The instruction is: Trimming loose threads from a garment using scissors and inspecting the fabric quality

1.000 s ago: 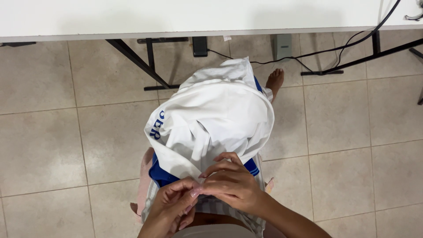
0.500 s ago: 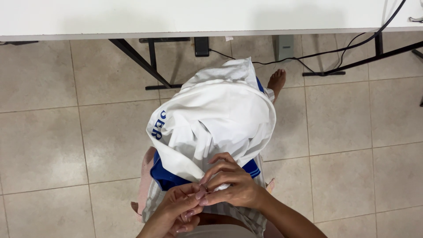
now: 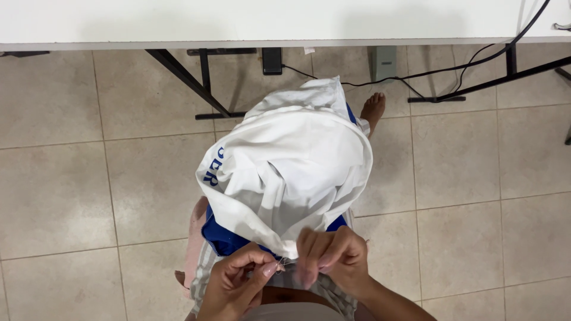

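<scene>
Bright even indoor light; soft shadows under table (image 3: 119, 24); sharp focus, edges perhaps slightly bowed.

No packages, signs or screens in view. One small white tag (image 3: 308, 50) hangs below the bench (image 3: 178, 24) edge, centre top.

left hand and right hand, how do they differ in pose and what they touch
The left hand lies lower in view, its fingers pinched together near the hem of the white garment; the right hand sits higher, its fingers curled down onto the hem's edge. The left shows thumb and fingernails; the right shows knuckles and back. Both meet at the same spot on the hem, over the lap.
</scene>
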